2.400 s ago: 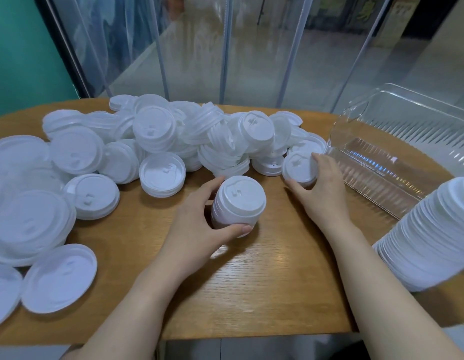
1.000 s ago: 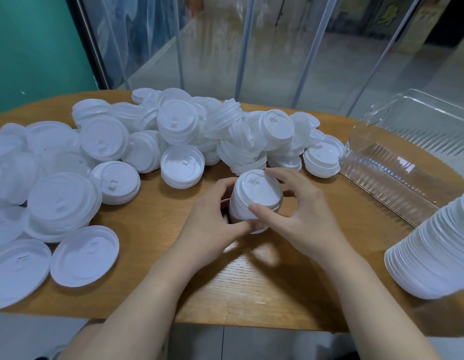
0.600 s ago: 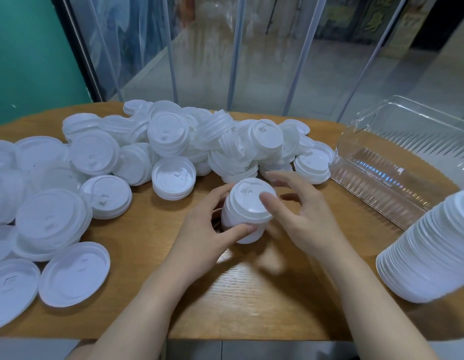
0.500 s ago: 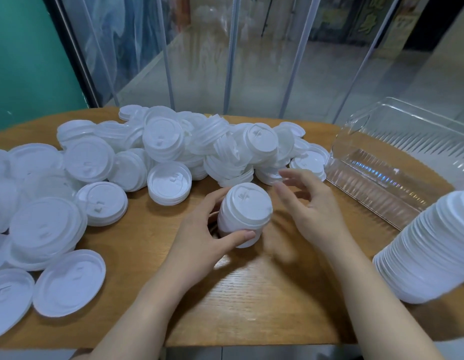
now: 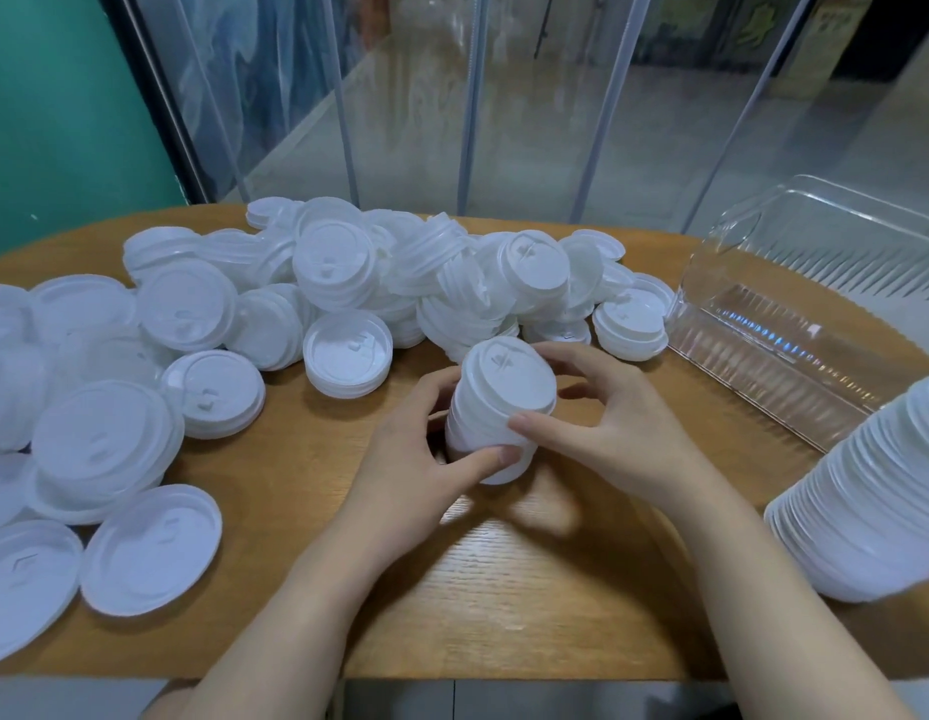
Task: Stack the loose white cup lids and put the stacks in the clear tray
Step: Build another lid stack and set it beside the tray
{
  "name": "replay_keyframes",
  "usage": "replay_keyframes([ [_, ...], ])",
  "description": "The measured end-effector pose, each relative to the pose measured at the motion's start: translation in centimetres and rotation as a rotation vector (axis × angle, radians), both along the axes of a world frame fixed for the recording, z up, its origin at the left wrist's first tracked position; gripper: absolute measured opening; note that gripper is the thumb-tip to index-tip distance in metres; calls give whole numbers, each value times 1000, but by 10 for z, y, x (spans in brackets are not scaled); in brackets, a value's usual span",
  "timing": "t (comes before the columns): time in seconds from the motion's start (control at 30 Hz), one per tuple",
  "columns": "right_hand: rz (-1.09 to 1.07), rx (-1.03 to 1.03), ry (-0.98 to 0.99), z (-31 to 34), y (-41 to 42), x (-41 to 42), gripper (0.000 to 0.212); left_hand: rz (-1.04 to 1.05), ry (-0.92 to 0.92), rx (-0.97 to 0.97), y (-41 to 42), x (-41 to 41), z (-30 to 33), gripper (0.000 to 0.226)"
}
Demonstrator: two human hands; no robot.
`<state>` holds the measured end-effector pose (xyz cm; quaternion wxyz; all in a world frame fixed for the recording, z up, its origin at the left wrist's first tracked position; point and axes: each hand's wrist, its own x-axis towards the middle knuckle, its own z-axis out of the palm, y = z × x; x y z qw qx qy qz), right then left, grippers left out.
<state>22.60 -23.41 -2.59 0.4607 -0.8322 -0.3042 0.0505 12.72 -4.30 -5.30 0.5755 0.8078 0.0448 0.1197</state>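
Item count, referenced to the clear tray (image 5: 795, 350)

One clear tray stands on one wooden counter (image 5: 504, 589). Two hands are in view: the left hand (image 5: 421, 459) and the right hand (image 5: 613, 433), both left of the tray and both on one short stack of white lids (image 5: 499, 407). One tall lid stack (image 5: 867, 501) lies in front of the tray at the right edge of the view. One pile of loose lids and short stacks (image 5: 400, 283) lies left of the tray; its lids overlap too much to count exactly, but they number several dozen. Two large single lids (image 5: 150, 548) lie flat at the far left, nearest the counter's front edge.
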Motion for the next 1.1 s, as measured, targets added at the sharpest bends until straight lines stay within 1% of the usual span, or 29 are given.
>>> replay_keyframes([
  [0.07,-7,-3,-10,1,1,-1,66,-4,15,-13,1,0,-1,70],
  [0.17,6,-46,-36,1,3,-4,58,-12,27,-36,1,0,-2,70],
  [0.3,19,-109,-99,1,2,-6,62,-11,28,-58,2,1,-3,70],
  [0.43,19,-128,-94,2,4,-7,63,-11,24,-45,2,1,-4,71],
  [0.57,9,-132,-88,4,5,-8,60,-7,21,-40,1,1,-3,81],
  [0.63,9,-134,-59,5,5,-8,58,-8,14,-5,2,1,-2,82],
  [0.73,21,-131,-33,5,4,-5,66,-12,-6,-10,0,0,2,73],
  [0.8,-32,-72,-42,10,1,3,71,-17,-2,-25,-1,-1,3,72],
  [0.87,-153,68,-80,15,-1,20,63,-21,-1,-30,-1,-1,3,72],
  [0.93,-247,133,-179,19,0,42,57,-23,-4,-17,-2,0,3,73],
  [1.0,-278,114,-288,16,5,63,61,-27,0,-9,-2,0,2,76],
  [1.1,-320,77,-362,10,19,82,72,-17,7,-27,-1,0,3,83],
])
